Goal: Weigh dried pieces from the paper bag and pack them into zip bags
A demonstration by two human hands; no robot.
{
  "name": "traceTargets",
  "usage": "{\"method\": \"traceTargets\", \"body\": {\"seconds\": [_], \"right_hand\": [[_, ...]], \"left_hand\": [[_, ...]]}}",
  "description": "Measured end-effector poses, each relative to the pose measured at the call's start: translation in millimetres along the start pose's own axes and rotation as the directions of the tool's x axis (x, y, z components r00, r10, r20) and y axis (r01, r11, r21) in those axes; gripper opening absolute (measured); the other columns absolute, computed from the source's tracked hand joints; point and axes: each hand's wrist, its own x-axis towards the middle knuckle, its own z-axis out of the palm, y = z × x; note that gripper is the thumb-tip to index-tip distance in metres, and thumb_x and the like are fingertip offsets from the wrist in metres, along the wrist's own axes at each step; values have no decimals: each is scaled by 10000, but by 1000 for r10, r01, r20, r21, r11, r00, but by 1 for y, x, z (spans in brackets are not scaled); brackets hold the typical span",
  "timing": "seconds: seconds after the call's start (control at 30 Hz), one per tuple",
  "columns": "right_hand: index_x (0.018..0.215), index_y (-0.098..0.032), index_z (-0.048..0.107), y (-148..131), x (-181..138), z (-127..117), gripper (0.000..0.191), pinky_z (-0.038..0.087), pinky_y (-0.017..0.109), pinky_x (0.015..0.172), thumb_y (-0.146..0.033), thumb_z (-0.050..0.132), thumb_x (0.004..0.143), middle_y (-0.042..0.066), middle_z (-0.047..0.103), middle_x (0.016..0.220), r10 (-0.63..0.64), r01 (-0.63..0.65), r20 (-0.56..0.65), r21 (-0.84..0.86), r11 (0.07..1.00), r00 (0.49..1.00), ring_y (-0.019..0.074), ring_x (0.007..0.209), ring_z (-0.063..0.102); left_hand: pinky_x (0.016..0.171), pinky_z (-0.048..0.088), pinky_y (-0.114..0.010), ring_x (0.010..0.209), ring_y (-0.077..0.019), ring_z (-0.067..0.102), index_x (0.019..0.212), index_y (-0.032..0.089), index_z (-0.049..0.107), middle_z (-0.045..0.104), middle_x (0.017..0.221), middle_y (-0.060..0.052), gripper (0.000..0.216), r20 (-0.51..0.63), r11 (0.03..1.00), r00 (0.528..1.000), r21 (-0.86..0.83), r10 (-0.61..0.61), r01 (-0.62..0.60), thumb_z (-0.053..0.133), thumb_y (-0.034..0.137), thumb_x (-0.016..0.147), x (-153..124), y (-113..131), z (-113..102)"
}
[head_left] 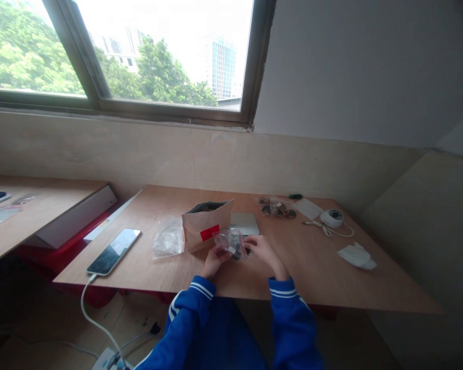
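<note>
A small clear zip bag [227, 239] with a red seal line and dark pieces inside is between my hands. Its lower left side is gripped by the fingers of my left hand [213, 261]. My right hand [263, 250] is closed at the bag's right edge, by the red line; a small dark piece shows near its fingertips, and whether it is inside the bag I cannot tell. Just behind stands an open brown paper pouch [193, 234] with a red label. Clear plastic bags [168, 237] lie left of the pouch. A silver flat object [245, 223] lies behind my right hand.
A phone [114, 252] with a white cable lies at the table's left. Toward the back right are a bag of dark parts [277, 208], a green-handled tool [295, 196], a white dome camera [332, 218] with cable, and crumpled white tissue [357, 256]. A wall borders the back.
</note>
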Motion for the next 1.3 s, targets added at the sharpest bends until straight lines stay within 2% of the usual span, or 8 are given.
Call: {"method": "traceTargets", "body": {"seconds": [0.17, 0.37, 0.47, 0.6, 0.7, 0.87, 1.07, 1.3], "right_hand": [[816, -197, 685, -57, 9, -24, 153, 475, 284, 740, -272, 552, 812, 32, 703, 841, -202, 176, -227, -132, 976, 953, 181, 791, 641], [872, -212, 673, -102, 49, -1, 173, 478, 269, 719, -239, 503, 852, 27, 689, 851, -447, 404, -220, -213, 890, 867, 165, 770, 626], [912, -197, 658, -79, 58, 13, 207, 477, 292, 778, -220, 457, 866, 51, 674, 924, -466, 418, -312, -210, 884, 828, 174, 851, 616], [916, -188, 631, -20, 29, 6, 208, 465, 315, 820, -230, 432, 869, 65, 642, 929, -354, 317, -524, -162, 934, 775, 185, 893, 595], [898, -183, 627, 22, -5, -7, 200, 465, 331, 821, -265, 449, 859, 76, 635, 940, -227, 201, -550, -108, 974, 804, 204, 916, 592], [958, -180, 636, 66, -29, 2, 253, 487, 340, 757, -354, 500, 835, 96, 664, 993, -4, 20, -390, 36, 999, 921, 215, 851, 625], [894, -170, 646, 67, -22, 21, 274, 504, 334, 656, -390, 641, 730, 85, 696, 846, 90, -67, -359, 75, 995, 929, 218, 717, 634], [836, -166, 681, 31, -15, -4, 267, 530, 362, 720, -399, 682, 705, 74, 716, 813, 23, 11, -378, 87, 996, 926, 230, 752, 660]], "left_hand": [[890, 463, -384, 881, -209, 647, 861, 159, 663, 712, 888, -58, 294, 28, 1000, 1000, 2, 11, -11, 770, 297, 624, 0, 0, 0], [870, 468, -372, 872, -211, 641, 865, 163, 650, 706, 874, -52, 337, -1, 1000, 1000, -1, -3, 3, 787, 303, 592, -2, 4, 2], [869, 463, -359, 868, -204, 634, 826, 159, 646, 698, 861, -53, 312, -1, 1000, 1000, 7, 21, -21, 779, 329, 601, -2, 6, 3], [859, 464, -347, 846, -190, 628, 789, 159, 639, 688, 847, -47, 282, 18, 999, 1000, 19, 25, -26, 768, 342, 617, 0, 6, 3], [882, 455, -358, 860, -194, 628, 806, 154, 640, 692, 855, -49, 286, 20, 1000, 1000, 22, 14, -14, 761, 342, 628, 1, 5, 2], [896, 451, -371, 871, -200, 637, 817, 154, 647, 705, 867, -49, 281, -10, 1000, 1000, -8, -5, 5, 769, 321, 626, 1, 5, 2], [933, 439, -396, 905, -221, 646, 830, 149, 666, 722, 885, -60, 313, -32, 999, 999, -32, -16, 15, 788, 313, 594, -1, 6, 2], [931, 438, -412, 883, -219, 650, 794, 147, 660, 721, 856, -54, 308, -67, 999, 998, -30, -17, 15, 791, 328, 581, -1, 6, 2]]}}
